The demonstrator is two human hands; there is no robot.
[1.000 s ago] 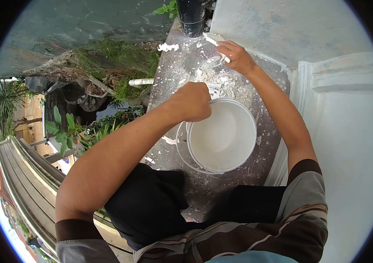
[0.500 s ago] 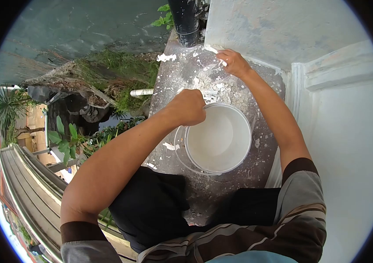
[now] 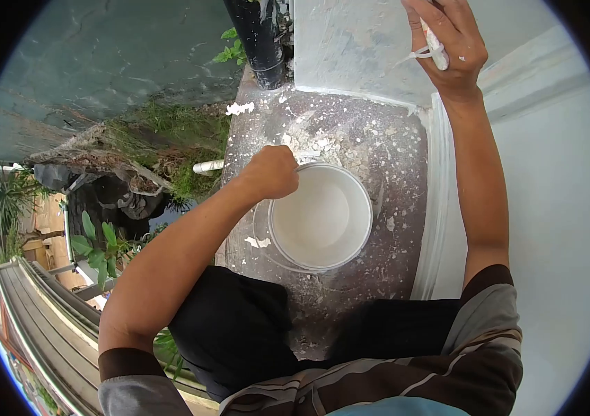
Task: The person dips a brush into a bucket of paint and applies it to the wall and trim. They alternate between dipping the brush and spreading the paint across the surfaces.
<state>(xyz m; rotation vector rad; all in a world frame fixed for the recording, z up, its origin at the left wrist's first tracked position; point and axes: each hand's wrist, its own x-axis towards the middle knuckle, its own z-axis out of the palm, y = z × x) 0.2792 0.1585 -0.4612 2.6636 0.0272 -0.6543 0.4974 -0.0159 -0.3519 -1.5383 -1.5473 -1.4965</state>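
My right hand is closed around a paintbrush, raised against the wall at the upper right. Its paint-smeared white handle, with a thin loop or strip on it, sticks out from my palm; the bristle end is hidden behind my fingers. My left hand is a fist at the upper left rim of a white bucket. The fingers are turned away, but they appear to grip the rim. The bucket stands upright, with whitish coating inside. A pale flat strip shows beside the left knuckles.
The bucket rests on a paint-spattered ledge between my knees, with whitish flakes behind it. A black pipe rises at the back. A white wall runs along the right. Plants and a drop lie left of the ledge.
My right hand has lifted the paintbrush from the wall's bottom edge by the ledge, up and to the right. My left hand remains at the bucket rim. The whole view has shifted slightly.
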